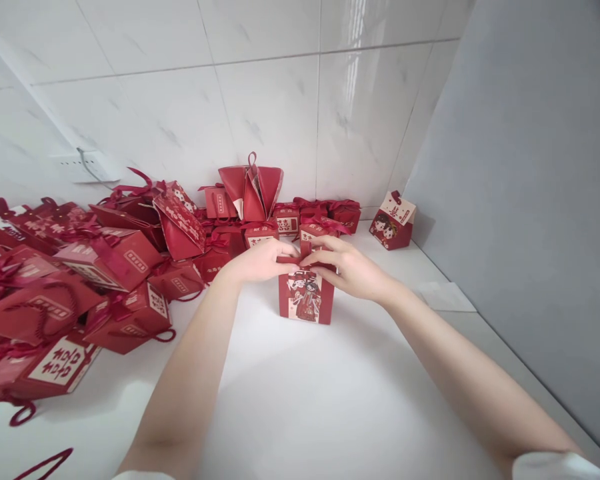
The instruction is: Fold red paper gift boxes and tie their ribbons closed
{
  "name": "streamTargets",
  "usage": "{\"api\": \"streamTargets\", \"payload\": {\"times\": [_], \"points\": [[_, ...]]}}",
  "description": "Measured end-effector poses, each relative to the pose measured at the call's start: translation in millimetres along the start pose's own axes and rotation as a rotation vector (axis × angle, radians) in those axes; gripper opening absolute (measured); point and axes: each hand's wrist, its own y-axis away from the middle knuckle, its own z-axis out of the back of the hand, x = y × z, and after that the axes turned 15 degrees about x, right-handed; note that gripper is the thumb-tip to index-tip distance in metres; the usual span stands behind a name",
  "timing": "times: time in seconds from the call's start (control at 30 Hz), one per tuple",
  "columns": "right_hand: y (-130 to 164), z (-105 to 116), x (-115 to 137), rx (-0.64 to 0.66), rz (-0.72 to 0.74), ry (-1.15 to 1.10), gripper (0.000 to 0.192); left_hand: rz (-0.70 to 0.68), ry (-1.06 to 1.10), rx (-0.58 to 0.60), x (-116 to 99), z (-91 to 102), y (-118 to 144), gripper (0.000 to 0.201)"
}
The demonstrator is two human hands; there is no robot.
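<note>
A heap of red gift boxes (80,280) with cord handles covers the left of the white table (330,400). An opened red box (251,187) stands at the far wall. A lone box (393,221) sits far right. A wall socket (87,167) is mounted on the tiles at left.

Both forearms bare; left hand (260,261), right hand (347,267) ungloved. White sleeve edges (555,465) at upper arms.
</note>
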Motion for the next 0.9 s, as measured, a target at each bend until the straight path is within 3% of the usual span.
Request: {"api": "streamTargets", "payload": {"times": [0.1,0.37,0.6,0.77,0.9], "points": [[0.5,1.0,1.8,-0.018,-0.028,-0.101,0.021,0.024,-0.001,0.02,-3.6,1.0,2.8,0.025],[0.9,-1.7,3.1,-0.104,-0.125,-0.215,0.012,0.041,-0.029,-0.129,-11.7,-5.6,-1.8,0.037],[-2.0,-9.3,0.7,-0.053,-0.051,0.004,0.023,0.029,0.024,-0.197,0.0,-5.3,-7.8,0.038],[-4.8,-22.8,-2.0,-0.093,-0.038,0.24,0.029,0.053,0.053,-0.241,5.2,-3.1,-7.7,0.038],[-6.2,-30.0,-2.0,-0.128,-0.029,0.252,0.029,0.06,0.094,-0.261,4.5,-2.0,-4.4,0.036]]}}
